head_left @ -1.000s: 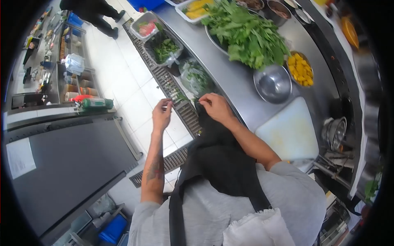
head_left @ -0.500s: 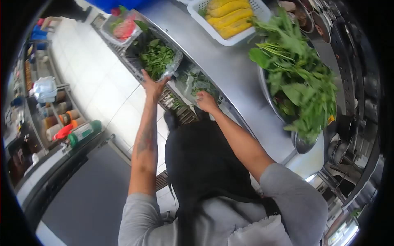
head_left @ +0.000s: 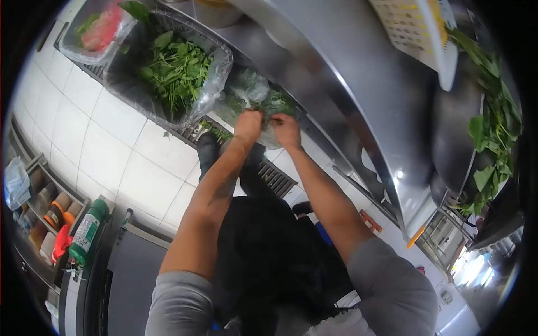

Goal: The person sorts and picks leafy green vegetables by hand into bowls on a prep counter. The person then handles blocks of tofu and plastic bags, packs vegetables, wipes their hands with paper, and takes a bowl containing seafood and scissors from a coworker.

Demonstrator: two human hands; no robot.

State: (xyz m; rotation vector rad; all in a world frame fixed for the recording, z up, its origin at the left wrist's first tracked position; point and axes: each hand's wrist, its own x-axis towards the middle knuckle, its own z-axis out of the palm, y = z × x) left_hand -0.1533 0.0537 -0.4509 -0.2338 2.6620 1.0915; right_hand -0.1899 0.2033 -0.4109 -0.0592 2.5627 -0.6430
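Observation:
My left hand [head_left: 248, 124] is closed on the edge of a clear plastic bag [head_left: 251, 88] with green leaves inside. Just to its right, my right hand [head_left: 287, 130] pinches the same bag's edge. The bag rests low, beside the metal counter, above the floor grate. Left of the bag stands a bin [head_left: 120, 84] lined with clear plastic, holding loose green leaves and stems [head_left: 178, 73].
A container with red and pink items [head_left: 100, 31] sits at the upper left. The steel counter [head_left: 364, 73] runs along the right, bearing a white basket [head_left: 412, 33] and leafy greens [head_left: 496, 134]. A green bottle [head_left: 87, 235] is at the lower left.
My view has tilted down towards the floor containers. My left hand has moved from the lined bin's edge to the bag, and both hands are now close together on it.

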